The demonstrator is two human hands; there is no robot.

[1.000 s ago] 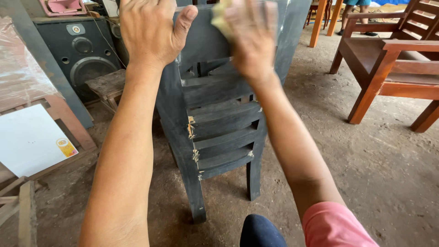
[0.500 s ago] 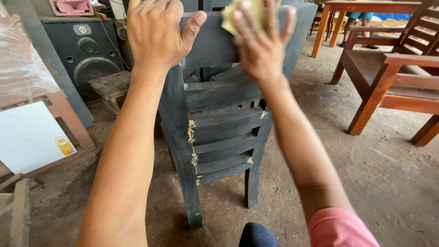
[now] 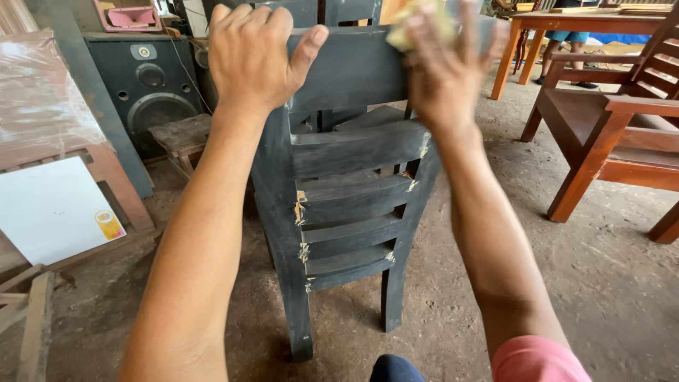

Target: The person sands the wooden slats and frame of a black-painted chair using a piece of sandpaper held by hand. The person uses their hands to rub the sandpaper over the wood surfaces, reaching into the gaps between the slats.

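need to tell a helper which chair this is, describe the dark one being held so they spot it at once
On the dirt floor of the workshop, the left hand grips the top rail of a chair seen from behind. It is painted near-black with horizontal back slats and pale filler at the joints, unlike the reddish-brown armchair on the right.
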